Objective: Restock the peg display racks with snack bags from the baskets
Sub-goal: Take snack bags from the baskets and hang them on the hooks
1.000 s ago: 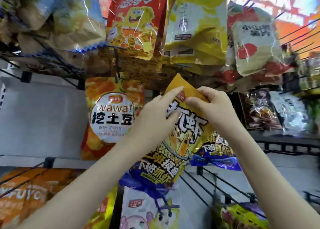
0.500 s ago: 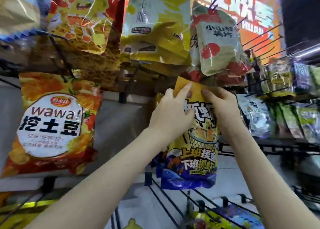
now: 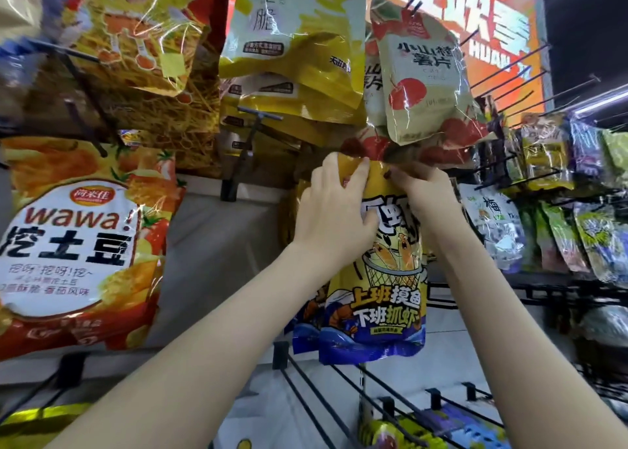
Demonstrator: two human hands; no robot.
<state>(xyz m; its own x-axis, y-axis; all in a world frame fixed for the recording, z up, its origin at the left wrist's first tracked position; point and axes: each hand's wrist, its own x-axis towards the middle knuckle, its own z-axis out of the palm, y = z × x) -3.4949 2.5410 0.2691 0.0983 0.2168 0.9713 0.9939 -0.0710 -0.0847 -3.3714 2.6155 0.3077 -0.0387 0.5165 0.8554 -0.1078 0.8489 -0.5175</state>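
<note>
- Head view: both forearms rise from the bottom edge, the left from about 7 o'clock and the right from about 5 o'clock, and meet just above the middle of the picture.
- The left hand (image 3: 334, 210) shows its back to the camera. Its fingers are curled up over the top left part of the yellow and blue snack bag (image 3: 377, 299) and grip it.
- The right hand (image 3: 426, 197) sits at 3 o'clock of the left one, close beside it but not touching. Its fingers are bent inward and pinch the bag's top right edge.
- The snack bag hangs upright between the two hands, its blue bottom edge pointing to 6 o'clock. Whether its top is on a peg cannot be told, as the hands and the bags above cover it.
- A second bag of the same kind (image 3: 306, 326) hangs just behind it, peeking out at 9 o'clock.
- At 12 o'clock of the hands a pale green bag with red fruit (image 3: 424, 84) hangs down, its lower edge touching the held bag's top.
- At 11 o'clock hang plain yellow bags (image 3: 295, 40); farther, at 10 o'clock, a cartoon bag (image 3: 136, 40).
- At 9 o'clock, well apart, hangs a large orange potato snack bag (image 3: 78, 244) against the grey back panel (image 3: 217, 261).
- At 6 o'clock bare black pegs (image 3: 326, 404) jut out below the held bag.
- At 3 o'clock small packets (image 3: 543, 149) hang in rows.
</note>
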